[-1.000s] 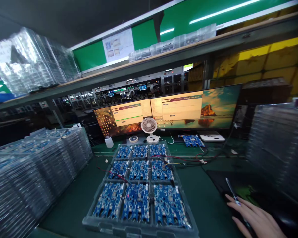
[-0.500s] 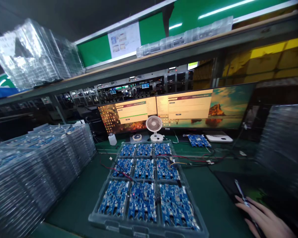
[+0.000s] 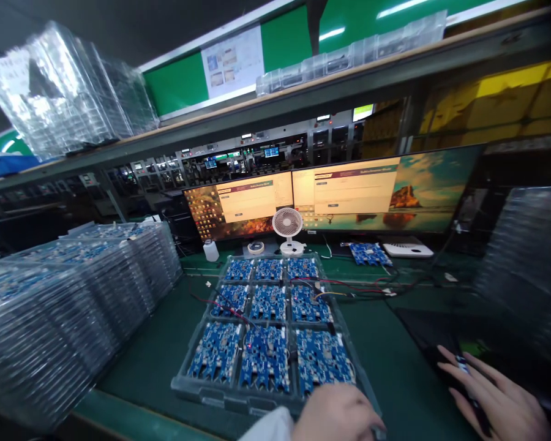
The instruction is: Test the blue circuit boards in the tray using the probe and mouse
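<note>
A clear plastic tray point(image 3: 220, 395) lies on the green bench and holds several blue circuit boards point(image 3: 266, 358) in three rows. Red and black wires point(image 3: 335, 285) run across the boards from the right. My left hand point(image 3: 337, 413), in a white sleeve, sits at the tray's near edge by its right corner; its fingers are hidden. My right hand point(image 3: 496, 398) rests on a dark mat point(image 3: 422, 331) at the lower right. A pen point(image 3: 461, 362) is tucked between its fingers.
Tall stacks of board-filled trays point(image 3: 73, 306) line the left, and another blurred stack point(image 3: 528, 257) stands at right. Two monitors point(image 3: 349, 196), a small white fan point(image 3: 288, 229), a white bottle point(image 3: 210, 250), a tape roll point(image 3: 256, 247) and a loose board point(image 3: 370, 253) stand behind. An overhead shelf point(image 3: 303, 101) carries empty trays.
My left hand has come into view at the tray's near edge. The view has shifted left and down a little. My right hand stays on the mat with the pen.
</note>
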`<state>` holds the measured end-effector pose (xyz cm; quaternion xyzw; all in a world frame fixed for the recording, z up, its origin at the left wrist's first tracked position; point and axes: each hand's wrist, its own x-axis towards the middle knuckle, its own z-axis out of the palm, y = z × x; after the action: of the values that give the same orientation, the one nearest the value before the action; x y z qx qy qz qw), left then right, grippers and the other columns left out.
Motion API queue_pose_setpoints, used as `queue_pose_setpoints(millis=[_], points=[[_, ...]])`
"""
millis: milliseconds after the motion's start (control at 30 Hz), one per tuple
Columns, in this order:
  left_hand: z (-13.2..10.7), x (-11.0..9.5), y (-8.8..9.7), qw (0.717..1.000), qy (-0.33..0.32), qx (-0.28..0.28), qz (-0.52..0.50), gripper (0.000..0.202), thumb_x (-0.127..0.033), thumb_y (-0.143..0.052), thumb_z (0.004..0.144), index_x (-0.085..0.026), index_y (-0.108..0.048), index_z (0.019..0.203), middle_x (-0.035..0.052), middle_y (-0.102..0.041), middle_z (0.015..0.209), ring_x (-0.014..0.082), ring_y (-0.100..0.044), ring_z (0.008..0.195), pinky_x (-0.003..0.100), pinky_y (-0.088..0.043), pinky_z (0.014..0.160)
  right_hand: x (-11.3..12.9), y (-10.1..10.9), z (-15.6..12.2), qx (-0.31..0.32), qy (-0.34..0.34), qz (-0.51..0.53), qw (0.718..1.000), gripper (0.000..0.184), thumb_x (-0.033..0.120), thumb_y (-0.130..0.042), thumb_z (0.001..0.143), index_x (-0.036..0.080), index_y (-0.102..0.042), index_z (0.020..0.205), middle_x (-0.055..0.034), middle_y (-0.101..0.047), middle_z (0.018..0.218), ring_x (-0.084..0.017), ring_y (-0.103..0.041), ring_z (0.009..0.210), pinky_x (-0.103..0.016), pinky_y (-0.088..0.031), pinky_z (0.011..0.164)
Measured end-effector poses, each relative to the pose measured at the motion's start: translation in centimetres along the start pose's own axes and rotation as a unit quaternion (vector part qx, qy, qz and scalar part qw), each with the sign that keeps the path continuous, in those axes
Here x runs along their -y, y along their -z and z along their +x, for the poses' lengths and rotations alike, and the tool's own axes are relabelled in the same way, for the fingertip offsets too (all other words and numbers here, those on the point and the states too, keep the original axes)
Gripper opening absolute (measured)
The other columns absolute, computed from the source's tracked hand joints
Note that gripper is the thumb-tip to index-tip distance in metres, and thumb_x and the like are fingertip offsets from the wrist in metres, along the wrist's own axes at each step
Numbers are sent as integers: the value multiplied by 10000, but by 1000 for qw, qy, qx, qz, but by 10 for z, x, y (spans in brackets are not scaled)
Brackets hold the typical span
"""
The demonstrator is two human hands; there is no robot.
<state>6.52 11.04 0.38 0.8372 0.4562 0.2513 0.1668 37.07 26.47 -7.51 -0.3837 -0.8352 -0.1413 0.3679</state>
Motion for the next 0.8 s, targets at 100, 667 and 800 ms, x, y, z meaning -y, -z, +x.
queue_pose_setpoints(millis=[100,667,800], points=[[-23,17,37,975,125,-181,-16,285,-93,-435,797,-219,-644,943,70,-661,967,206,-586,973,374,-487,895,6,8,4,7,-13,0,1000,344,384,-474,811,415,-553,1145,12,-629,1202,-319,-594,1060,-491,-538,729],[-64,72,80,897,399,-179,67,190,-190,-478,877,-200,-648,962,49,-677,1015,216,-593,1000,379,-387,949,19,25,20,-3,53,-6,999,249,351,-427,866,275,-553,1067,-58,-659,1120,-280,-604,937,-419,-525,665],[-57,72,81,900,401,-159,69,150,-231,-503,889,-198,-638,835,37,-687,931,208,-606,926,359,-369,902,21,27,21,-6,64,-7,998,236,339,-425,874,262,-555,1055,-62,-661,1115,-269,-606,930,-410,-520,678]])
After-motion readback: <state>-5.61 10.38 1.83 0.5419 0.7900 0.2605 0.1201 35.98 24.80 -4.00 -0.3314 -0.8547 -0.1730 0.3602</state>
